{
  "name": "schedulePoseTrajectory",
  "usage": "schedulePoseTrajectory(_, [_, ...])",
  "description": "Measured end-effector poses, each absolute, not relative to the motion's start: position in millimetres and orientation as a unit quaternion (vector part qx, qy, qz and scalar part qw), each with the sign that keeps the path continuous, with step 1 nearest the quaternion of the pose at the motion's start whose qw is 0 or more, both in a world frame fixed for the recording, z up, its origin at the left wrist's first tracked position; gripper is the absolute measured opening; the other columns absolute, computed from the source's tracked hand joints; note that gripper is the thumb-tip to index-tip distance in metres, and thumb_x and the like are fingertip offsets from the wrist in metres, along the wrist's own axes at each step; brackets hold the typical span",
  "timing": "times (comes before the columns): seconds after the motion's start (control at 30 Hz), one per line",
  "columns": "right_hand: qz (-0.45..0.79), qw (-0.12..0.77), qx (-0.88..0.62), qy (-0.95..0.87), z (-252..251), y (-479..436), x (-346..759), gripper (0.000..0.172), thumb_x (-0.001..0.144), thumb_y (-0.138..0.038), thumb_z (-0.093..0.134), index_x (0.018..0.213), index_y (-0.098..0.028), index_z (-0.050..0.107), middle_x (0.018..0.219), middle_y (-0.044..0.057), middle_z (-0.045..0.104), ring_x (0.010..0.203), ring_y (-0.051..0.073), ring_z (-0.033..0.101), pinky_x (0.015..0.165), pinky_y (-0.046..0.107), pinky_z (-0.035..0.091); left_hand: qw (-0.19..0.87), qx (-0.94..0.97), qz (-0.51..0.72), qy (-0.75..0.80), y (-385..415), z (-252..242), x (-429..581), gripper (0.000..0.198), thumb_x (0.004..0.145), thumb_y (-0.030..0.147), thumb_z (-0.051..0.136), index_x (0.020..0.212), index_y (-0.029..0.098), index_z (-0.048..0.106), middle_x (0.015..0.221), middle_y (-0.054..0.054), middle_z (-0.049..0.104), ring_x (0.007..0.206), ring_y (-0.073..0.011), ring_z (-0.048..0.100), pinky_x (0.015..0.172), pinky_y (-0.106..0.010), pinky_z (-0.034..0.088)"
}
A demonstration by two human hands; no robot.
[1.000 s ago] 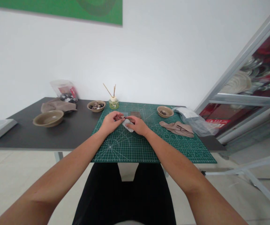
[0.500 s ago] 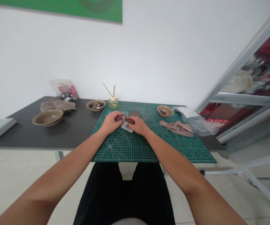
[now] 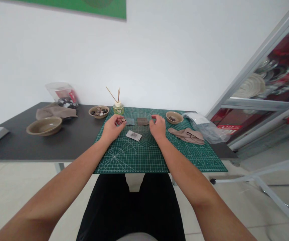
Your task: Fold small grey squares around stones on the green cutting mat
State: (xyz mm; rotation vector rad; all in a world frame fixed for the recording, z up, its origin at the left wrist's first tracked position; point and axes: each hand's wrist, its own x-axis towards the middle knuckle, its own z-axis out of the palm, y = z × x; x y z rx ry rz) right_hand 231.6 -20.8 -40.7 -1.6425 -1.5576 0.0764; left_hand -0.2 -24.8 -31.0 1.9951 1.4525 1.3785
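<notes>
My left hand (image 3: 112, 128) is closed on a small pinkish-brown stone (image 3: 123, 119), held at the fingertips over the left part of the green cutting mat (image 3: 147, 160). A grey-blue square (image 3: 130, 122), like sandpaper, lies just right of those fingers. Beside it rests a brown square (image 3: 142, 122) of similar look. My right hand (image 3: 158, 127) hovers at the brown square's right edge, fingers loosely bent and apart, with nothing visible in them. Between my forearms a white folded paper or cloth piece (image 3: 133, 135) with dark smudges lies flat on the mat.
A bowl of stones (image 3: 98, 112) and a reed diffuser (image 3: 118, 107) stand at the back left. Another bowl (image 3: 174, 117) with a few stones, a crumpled brown cloth (image 3: 187, 135) and a plastic bag (image 3: 208, 129) are at the right. An empty bowl (image 3: 44, 126) sits farther left.
My hands have moved apart, the left one leftward with the stone and the right one rightward. The white piece, formerly under my fingers, now lies uncovered on the mat.
</notes>
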Motion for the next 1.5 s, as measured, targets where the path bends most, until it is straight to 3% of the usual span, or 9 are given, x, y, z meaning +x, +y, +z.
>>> schedulePoseTrajectory(0.23, [0.041, 0.236, -0.71, -0.662, -48, -23, 226, 0.056, 0.091, -0.042, 0.054, 0.144, -0.021, 0.051, 0.153, 0.015, 0.044, 0.137, 0.034, 0.042, 0.109, 0.05, 0.035, 0.177, 0.647, 0.532, 0.516, -19, -34, -2, 0.022, 0.079, 0.034, 0.066, 0.095, 0.021, 0.059, 0.069, 0.003, 0.056, 0.065, -0.0145, 0.053, 0.065, -0.028, 0.044])
schedulePoseTrajectory(0.37, [0.066, 0.174, -0.711, -0.678, -51, -24, 226, 0.059, 0.095, -0.048, 0.048, 0.147, -0.019, 0.048, 0.156, 0.018, 0.04, 0.142, 0.036, 0.038, 0.112, 0.054, 0.031, 0.194, 0.626, 0.548, 0.52, -19, -30, -3, 0.022, 0.077, 0.033, 0.066, 0.093, 0.02, 0.058, 0.065, 0.004, 0.052, 0.059, -0.0131, 0.048, 0.061, -0.027, 0.042])
schedulePoseTrajectory(0.5, [0.074, 0.182, -0.692, -0.694, -55, -21, 227, 0.056, 0.098, -0.045, 0.042, 0.148, -0.02, 0.047, 0.155, 0.018, 0.042, 0.143, 0.038, 0.037, 0.113, 0.058, 0.03, 0.19, 0.616, 0.548, 0.534, -22, -25, -2, 0.02, 0.077, 0.031, 0.066, 0.091, 0.02, 0.058, 0.064, 0.004, 0.051, 0.059, -0.0128, 0.047, 0.059, -0.027, 0.04])
schedulePoseTrajectory(0.73, [0.085, 0.16, -0.614, -0.768, -57, -18, 221, 0.053, 0.1, -0.05, 0.038, 0.148, -0.03, 0.047, 0.16, 0.01, 0.037, 0.145, 0.034, 0.034, 0.116, 0.055, 0.027, 0.196, 0.604, 0.55, 0.543, -22, -23, -1, 0.019, 0.077, 0.031, 0.066, 0.09, 0.02, 0.058, 0.062, 0.005, 0.049, 0.058, -0.0127, 0.046, 0.058, -0.027, 0.04])
schedulePoseTrajectory(0.93, [0.069, 0.173, -0.612, -0.768, -56, -18, 221, 0.048, 0.101, -0.039, 0.04, 0.144, -0.022, 0.053, 0.155, 0.014, 0.043, 0.142, 0.033, 0.039, 0.115, 0.05, 0.031, 0.194, 0.614, 0.538, 0.544, -21, -25, -3, 0.019, 0.077, 0.032, 0.065, 0.091, 0.02, 0.058, 0.061, 0.005, 0.05, 0.057, -0.013, 0.047, 0.058, -0.027, 0.04])
schedulePoseTrajectory(1.23, [0.093, 0.207, -0.635, -0.738, -56, -11, 224, 0.042, 0.098, -0.037, 0.049, 0.134, -0.018, 0.06, 0.152, 0.016, 0.047, 0.139, 0.031, 0.043, 0.113, 0.05, 0.035, 0.202, 0.61, 0.542, 0.541, -20, -25, -4, 0.021, 0.076, 0.033, 0.066, 0.09, 0.02, 0.058, 0.061, 0.005, 0.049, 0.057, -0.0129, 0.046, 0.058, -0.027, 0.039])
schedulePoseTrajectory(1.37, [0.132, 0.23, -0.633, -0.727, -52, -7, 228, 0.054, 0.092, -0.034, 0.059, 0.143, -0.015, 0.05, 0.15, 0.015, 0.049, 0.137, 0.028, 0.047, 0.115, 0.044, 0.035, 0.191, 0.611, 0.542, 0.545, -21, -24, -4, 0.021, 0.076, 0.034, 0.066, 0.09, 0.02, 0.059, 0.061, 0.005, 0.049, 0.057, -0.013, 0.046, 0.057, -0.027, 0.039])
schedulePoseTrajectory(1.5, [0.168, 0.218, -0.647, -0.711, -40, 5, 234, 0.084, 0.08, -0.039, 0.074, 0.151, -0.012, 0.038, 0.15, 0.019, 0.048, 0.137, 0.032, 0.047, 0.113, 0.044, 0.038, 0.205, 0.611, 0.539, 0.542, -21, -24, -4, 0.021, 0.076, 0.035, 0.066, 0.091, 0.021, 0.059, 0.061, 0.005, 0.048, 0.056, -0.0126, 0.045, 0.057, -0.026, 0.038])
